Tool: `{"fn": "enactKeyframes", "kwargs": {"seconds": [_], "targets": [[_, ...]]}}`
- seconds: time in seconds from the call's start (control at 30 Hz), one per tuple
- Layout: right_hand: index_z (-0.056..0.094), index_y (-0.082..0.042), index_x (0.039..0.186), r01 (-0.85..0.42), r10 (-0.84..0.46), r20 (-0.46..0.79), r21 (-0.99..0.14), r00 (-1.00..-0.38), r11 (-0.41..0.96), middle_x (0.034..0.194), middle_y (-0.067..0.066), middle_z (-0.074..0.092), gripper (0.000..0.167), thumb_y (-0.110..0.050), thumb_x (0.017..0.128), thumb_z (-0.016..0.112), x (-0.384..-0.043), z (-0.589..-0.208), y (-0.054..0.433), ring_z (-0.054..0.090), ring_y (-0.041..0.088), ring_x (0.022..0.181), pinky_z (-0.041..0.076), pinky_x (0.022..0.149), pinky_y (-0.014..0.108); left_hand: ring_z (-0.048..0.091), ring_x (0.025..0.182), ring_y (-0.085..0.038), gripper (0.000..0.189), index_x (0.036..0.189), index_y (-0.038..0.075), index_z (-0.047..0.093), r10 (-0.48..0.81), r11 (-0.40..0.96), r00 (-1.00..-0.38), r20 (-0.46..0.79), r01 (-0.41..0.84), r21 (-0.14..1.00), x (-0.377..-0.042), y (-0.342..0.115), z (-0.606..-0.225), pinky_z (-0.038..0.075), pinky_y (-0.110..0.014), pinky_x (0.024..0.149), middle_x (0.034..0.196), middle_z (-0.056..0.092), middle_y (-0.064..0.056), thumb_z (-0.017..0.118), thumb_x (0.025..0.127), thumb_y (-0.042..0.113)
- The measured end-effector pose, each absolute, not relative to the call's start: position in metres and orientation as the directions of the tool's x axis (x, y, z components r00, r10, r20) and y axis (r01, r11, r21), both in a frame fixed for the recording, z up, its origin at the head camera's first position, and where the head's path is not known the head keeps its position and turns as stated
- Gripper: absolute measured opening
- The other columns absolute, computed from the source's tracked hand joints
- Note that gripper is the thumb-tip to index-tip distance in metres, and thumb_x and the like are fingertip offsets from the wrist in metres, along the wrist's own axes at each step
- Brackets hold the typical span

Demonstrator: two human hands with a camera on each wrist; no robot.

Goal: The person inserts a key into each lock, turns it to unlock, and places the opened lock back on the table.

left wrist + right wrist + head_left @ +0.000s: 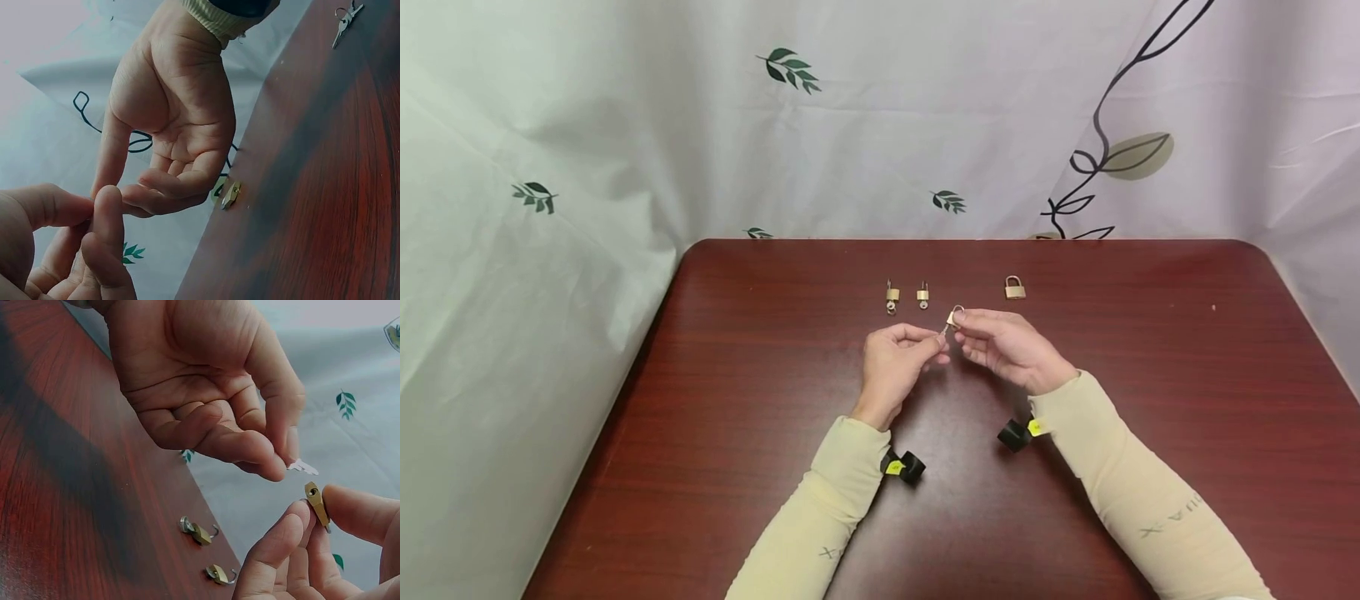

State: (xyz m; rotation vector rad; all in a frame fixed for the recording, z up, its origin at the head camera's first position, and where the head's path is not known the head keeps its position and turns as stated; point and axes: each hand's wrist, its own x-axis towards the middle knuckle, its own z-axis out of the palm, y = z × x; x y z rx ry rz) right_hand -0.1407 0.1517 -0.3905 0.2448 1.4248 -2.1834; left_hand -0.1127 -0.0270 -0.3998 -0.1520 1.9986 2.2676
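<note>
My left hand point(898, 367) pinches a small silver key point(303, 467) between thumb and finger. My right hand point(1003, 346) holds a small brass padlock point(317, 503) by its body, keyhole facing the key. In the right wrist view a narrow gap separates the key's tip from the keyhole. In the left wrist view, fingers hide both items. Beyond the hands lie two brass padlocks with raised shackles and keys in them, a left one point(892, 295) and a right one point(922, 295). Another padlock point(1014, 288), its shackle down, lies farther right.
The dark red wooden table point(737, 417) meets a pale leaf-print cloth point(865, 150) at its far edge. A ring with small keys point(345, 25) lies on the tabletop in the left wrist view. Black wrist cameras point(1015, 435) jut inward below both hands.
</note>
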Motion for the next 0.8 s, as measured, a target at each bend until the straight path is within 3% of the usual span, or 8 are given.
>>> {"fn": "enactKeyframes", "kwargs": {"seconds": [0.17, 0.3, 0.47, 0.6, 0.7, 0.8], "targets": [[0.070, -0.013, 0.092, 0.509, -0.319, -0.413, -0.792, -0.853, -0.336, 0.086, -0.003, 0.068, 0.017, -0.010, 0.103, 0.057, -0.140, -0.396, 0.151, 0.063, 0.009, 0.081, 0.053, 0.073, 0.021, 0.074, 0.067, -0.024, 0.011, 0.090, -0.006, 0.074, 0.014, -0.106, -0.993, -0.120, -0.121, 0.987, -0.112, -0.027, -0.401, 0.058, -0.032, 0.062, 0.077, 0.074, -0.013, 0.078, 0.082, 0.000], [0.071, -0.013, 0.092, 0.515, -0.323, -0.414, -0.774, -0.851, -0.367, 0.088, -0.003, 0.068, 0.016, -0.011, 0.102, 0.059, -0.140, -0.400, 0.151, 0.063, 0.010, 0.082, 0.053, 0.074, 0.021, 0.075, 0.076, -0.032, 0.010, 0.087, 0.001, 0.078, 0.002, -0.039, -0.995, -0.099, -0.099, 0.994, -0.111, -0.027, -0.402, 0.050, -0.030, 0.055, 0.073, 0.074, -0.009, 0.082, 0.080, 0.005], [0.072, -0.012, 0.092, 0.514, -0.322, -0.410, -0.767, -0.853, -0.385, 0.090, -0.001, 0.067, 0.015, -0.011, 0.101, 0.061, -0.138, -0.403, 0.151, 0.064, 0.010, 0.081, 0.054, 0.074, 0.021, 0.075, 0.075, -0.022, 0.011, 0.086, 0.004, 0.080, -0.006, 0.016, -0.997, -0.077, -0.077, 0.997, -0.112, -0.028, -0.404, 0.052, -0.032, 0.061, 0.074, 0.075, -0.007, 0.085, 0.078, 0.009], [0.073, -0.012, 0.094, 0.511, -0.306, -0.416, -0.768, -0.857, -0.387, 0.093, -0.001, 0.067, 0.012, -0.011, 0.100, 0.063, -0.138, -0.402, 0.152, 0.064, 0.010, 0.082, 0.054, 0.076, 0.022, 0.069, 0.070, -0.011, 0.011, 0.084, 0.006, 0.081, -0.027, 0.064, -0.998, -0.064, -0.066, 0.996, -0.113, -0.029, -0.405, 0.047, -0.026, 0.058, 0.074, 0.075, -0.004, 0.087, 0.076, 0.011], [0.072, -0.012, 0.096, 0.510, -0.294, -0.421, -0.768, -0.858, -0.387, 0.094, -0.001, 0.066, 0.010, -0.013, 0.100, 0.064, -0.139, -0.402, 0.153, 0.064, 0.010, 0.083, 0.055, 0.077, 0.023, 0.068, 0.070, -0.013, 0.011, 0.084, 0.006, 0.081, -0.035, 0.067, -0.997, -0.065, -0.067, 0.996, -0.113, -0.028, -0.405, 0.043, -0.023, 0.055, 0.073, 0.075, -0.004, 0.087, 0.076, 0.012], [0.071, -0.012, 0.096, 0.507, -0.300, -0.415, -0.771, -0.859, -0.385, 0.093, -0.001, 0.066, 0.009, -0.013, 0.100, 0.063, -0.139, -0.402, 0.154, 0.064, 0.010, 0.083, 0.054, 0.078, 0.023, 0.073, 0.075, -0.023, 0.010, 0.086, 0.003, 0.079, -0.022, 0.009, -0.996, -0.085, -0.085, 0.996, -0.114, -0.028, -0.406, 0.047, -0.025, 0.058, 0.074, 0.075, -0.007, 0.084, 0.079, 0.008]]}}
